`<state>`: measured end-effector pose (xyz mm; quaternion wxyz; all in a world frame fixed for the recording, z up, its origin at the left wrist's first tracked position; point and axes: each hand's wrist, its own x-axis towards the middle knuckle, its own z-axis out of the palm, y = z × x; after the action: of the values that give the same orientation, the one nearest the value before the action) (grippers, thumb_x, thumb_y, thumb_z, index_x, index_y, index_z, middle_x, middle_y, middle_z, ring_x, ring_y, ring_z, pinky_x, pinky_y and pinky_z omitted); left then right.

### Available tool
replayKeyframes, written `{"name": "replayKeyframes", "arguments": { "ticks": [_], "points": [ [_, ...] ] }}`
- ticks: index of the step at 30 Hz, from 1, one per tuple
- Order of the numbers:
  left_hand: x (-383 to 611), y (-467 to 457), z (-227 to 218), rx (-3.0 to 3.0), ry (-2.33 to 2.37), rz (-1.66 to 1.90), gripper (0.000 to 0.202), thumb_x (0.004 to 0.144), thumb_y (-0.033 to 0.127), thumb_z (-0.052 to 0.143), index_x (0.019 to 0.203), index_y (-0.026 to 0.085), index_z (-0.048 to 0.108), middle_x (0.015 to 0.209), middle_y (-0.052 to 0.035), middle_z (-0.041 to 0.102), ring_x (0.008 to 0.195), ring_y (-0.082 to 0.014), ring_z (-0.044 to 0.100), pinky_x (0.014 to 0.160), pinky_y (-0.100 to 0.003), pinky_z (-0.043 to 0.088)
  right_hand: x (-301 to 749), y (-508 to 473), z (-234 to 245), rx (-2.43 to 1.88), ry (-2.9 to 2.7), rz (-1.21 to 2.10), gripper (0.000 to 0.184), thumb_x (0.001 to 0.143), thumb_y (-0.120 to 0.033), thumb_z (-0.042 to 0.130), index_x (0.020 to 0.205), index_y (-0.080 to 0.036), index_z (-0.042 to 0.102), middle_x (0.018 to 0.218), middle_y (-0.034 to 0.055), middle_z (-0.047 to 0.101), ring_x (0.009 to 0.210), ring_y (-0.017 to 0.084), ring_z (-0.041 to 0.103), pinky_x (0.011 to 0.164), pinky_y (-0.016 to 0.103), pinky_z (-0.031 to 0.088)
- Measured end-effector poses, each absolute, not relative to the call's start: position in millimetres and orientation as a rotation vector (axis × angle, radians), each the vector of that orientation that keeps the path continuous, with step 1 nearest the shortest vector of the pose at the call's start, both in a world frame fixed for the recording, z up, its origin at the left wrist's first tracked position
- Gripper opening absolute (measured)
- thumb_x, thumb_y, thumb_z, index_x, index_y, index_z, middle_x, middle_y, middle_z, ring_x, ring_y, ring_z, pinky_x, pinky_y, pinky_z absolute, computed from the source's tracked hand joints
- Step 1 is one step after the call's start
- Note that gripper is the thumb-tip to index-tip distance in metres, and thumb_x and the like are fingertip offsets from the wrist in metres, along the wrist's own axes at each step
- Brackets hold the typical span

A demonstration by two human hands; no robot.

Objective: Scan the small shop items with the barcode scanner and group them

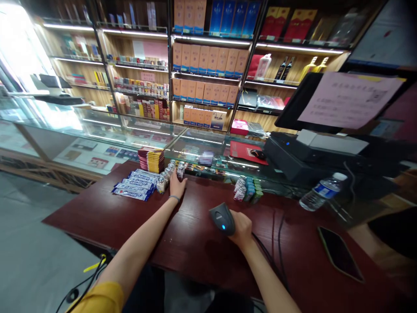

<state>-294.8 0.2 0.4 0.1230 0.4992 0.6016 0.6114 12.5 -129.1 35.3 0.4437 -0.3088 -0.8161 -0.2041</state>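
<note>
Scanner (219,218) held, fingers at a can (181,167)

The right hand (241,227) is wrapped round the smooth, dark plastic scanner, above a glossy reddish table (192,226). Beyond the scanner, to its left, the left hand (177,187) meets the small, shiny cylindrical can; whether it grips, I cannot tell.

Dark red table (195,243), blue-white packets (135,184), small cans (249,189), plastic bottle (321,193), phone (340,253)

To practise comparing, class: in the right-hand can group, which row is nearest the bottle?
The green row, rightmost; the blue row and pale row are farther from the bottle.
</note>
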Motion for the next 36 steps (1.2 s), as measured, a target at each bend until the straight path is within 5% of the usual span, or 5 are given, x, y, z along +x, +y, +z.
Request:
{"name": "replayKeyframes", "arguments": {
  "ticks": [11, 23, 32, 36],
  "points": [
    [-289.3, 17.5, -8.5, 1.376, 1.796, 1.728, 0.078, 0.078, 0.017, 0.069, 0.149, 0.016, 0.036, 0.151, -0.0206, 0.045, 0.144, -0.0346, 0.039, 0.121, -0.051, 0.029, 20.6, -119.4, 31.4, -0.750, -2.101, -0.430, 0.026, 0.086, -0.017, 0.046, 0.109, -0.017, 0.057, 0.074, 0.0043, 0.067, 0.063, 0.017, 0.063, 0.061, 0.030, 0.044],
    [-280.1, 16.7, 0.0, 1.317, 1.964, 1.693, 0.051, 0.085, 0.018, 0.059, 0.134, 0.012, 0.048, 0.134, -0.0247, 0.054, 0.134, -0.0375, 0.047, 0.114, -0.056, 0.034, 17.9, -95.9, 50.3, -0.741, -2.142, -0.530, 0.024, 0.091, -0.023, 0.045, 0.109, -0.014, 0.058, 0.077, 0.0066, 0.069, 0.066, 0.018, 0.065, 0.060, 0.031, 0.044],
    [-288.3, 4.3, 2.8, 1.092, 1.202, 1.638, 0.057, 0.088, 0.034, 0.065, 0.141, 0.020, 0.047, 0.130, -0.0134, 0.064, 0.117, -0.0252, 0.064, 0.100, -0.042, 0.052, 10.8, -102.9, 44.8, -0.807, -2.104, -0.522, 0.024, 0.087, -0.022, 0.049, 0.109, -0.015, 0.058, 0.075, 0.0047, 0.069, 0.060, 0.017, 0.062, 0.059, 0.030, 0.042],
    [-289.8, -5.0, 11.4, 0.907, 0.854, 1.459, 0.052, 0.082, 0.036, 0.075, 0.129, 0.019, 0.061, 0.126, -0.0123, 0.068, 0.111, -0.0228, 0.067, 0.098, -0.039, 0.053, 10.7, -109.1, 48.2, -0.841, -2.151, -0.499, 0.032, 0.084, -0.021, 0.048, 0.114, -0.013, 0.056, 0.079, 0.0056, 0.071, 0.061, 0.017, 0.063, 0.059, 0.030, 0.042]
  ]
}}
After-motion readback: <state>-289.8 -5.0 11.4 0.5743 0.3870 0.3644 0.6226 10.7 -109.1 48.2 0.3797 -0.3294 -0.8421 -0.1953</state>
